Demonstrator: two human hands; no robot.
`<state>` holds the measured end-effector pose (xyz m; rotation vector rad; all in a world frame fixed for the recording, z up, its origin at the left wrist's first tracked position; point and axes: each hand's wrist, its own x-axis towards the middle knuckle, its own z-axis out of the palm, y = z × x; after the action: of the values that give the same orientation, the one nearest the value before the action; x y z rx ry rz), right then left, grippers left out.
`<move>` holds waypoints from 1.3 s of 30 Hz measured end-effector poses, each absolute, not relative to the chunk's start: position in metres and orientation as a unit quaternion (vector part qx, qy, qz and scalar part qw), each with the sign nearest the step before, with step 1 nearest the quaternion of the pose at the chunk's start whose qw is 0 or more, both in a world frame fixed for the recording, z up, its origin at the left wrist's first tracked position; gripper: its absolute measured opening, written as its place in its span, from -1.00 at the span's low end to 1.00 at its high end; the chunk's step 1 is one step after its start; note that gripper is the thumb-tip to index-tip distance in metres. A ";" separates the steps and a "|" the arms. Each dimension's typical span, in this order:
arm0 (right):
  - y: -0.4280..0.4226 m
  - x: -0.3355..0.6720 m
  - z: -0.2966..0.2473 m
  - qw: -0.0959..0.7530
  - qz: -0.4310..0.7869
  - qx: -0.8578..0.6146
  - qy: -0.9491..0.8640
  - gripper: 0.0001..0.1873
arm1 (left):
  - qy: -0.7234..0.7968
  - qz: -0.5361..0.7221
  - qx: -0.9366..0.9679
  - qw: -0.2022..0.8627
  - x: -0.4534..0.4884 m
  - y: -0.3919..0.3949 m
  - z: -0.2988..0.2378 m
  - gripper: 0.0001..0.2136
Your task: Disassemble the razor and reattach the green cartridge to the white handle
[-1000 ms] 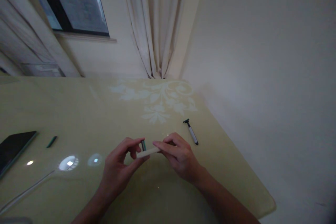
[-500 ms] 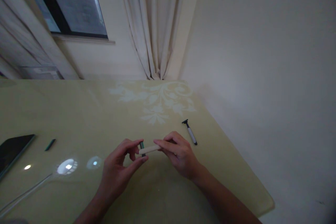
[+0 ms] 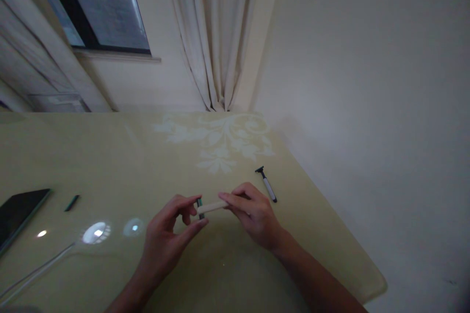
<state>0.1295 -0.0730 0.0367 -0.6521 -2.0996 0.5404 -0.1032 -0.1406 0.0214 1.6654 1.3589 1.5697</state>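
Note:
Between the thumb and index finger of my left hand (image 3: 163, 230) is a small dark and green razor cartridge (image 3: 199, 201), held upright by its ends. My right hand (image 3: 257, 215) pinches a flat, pale wooden stick (image 3: 213, 207). The stick's rounded left end lies across the cartridge and seems to touch it; the exact contact is too small to make out. Just beyond my right hand, a razor (image 3: 269, 188) with a grey and black handle lies on the table, its head pointing away from me.
On the glossy yellowish table (image 3: 110, 156), a small dark green strip (image 3: 72, 203) lies at the left. Beside it is a flat black device (image 3: 22, 217), with a pale cable (image 3: 40, 269) nearer me. A wall (image 3: 367, 107) borders the right edge; curtains (image 3: 216, 34) hang behind.
The stick has shifted slightly to the right against the cartridge, along with my right hand. My left hand keeps the same pinch.

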 end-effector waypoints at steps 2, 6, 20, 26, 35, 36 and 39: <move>-0.072 0.129 0.037 0.430 0.217 -0.267 -0.835 -0.65 | 0.498 0.568 0.608 0.243 -0.104 -0.141 0.019 -0.67; -0.074 0.129 0.038 0.418 0.232 -0.249 -0.842 -0.66 | 0.503 0.562 0.609 0.244 -0.105 -0.142 0.016 -0.68; -0.070 0.127 0.034 0.446 0.201 -0.268 -0.830 -0.68 | 0.499 0.554 0.617 0.251 -0.104 -0.143 0.015 -0.65; -0.069 0.127 0.032 0.437 0.196 -0.263 -0.837 -0.68 | 0.506 0.557 0.616 0.234 -0.104 -0.142 0.016 -0.67; -0.065 0.127 0.029 0.441 0.199 -0.276 -0.831 -0.68 | 0.507 0.555 0.618 0.230 -0.106 -0.140 0.016 -0.65; -0.064 0.127 0.029 0.445 0.198 -0.282 -0.827 -0.68 | 0.504 0.555 0.620 0.232 -0.106 -0.140 0.015 -0.65; -0.065 0.126 0.027 0.438 0.213 -0.281 -0.827 -0.68 | 0.501 0.551 0.624 0.235 -0.108 -0.140 0.015 -0.65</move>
<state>0.1265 -0.0645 0.0269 -0.6978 -2.0572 0.5286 -0.1082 -0.1401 0.0146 1.7128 1.3759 1.5134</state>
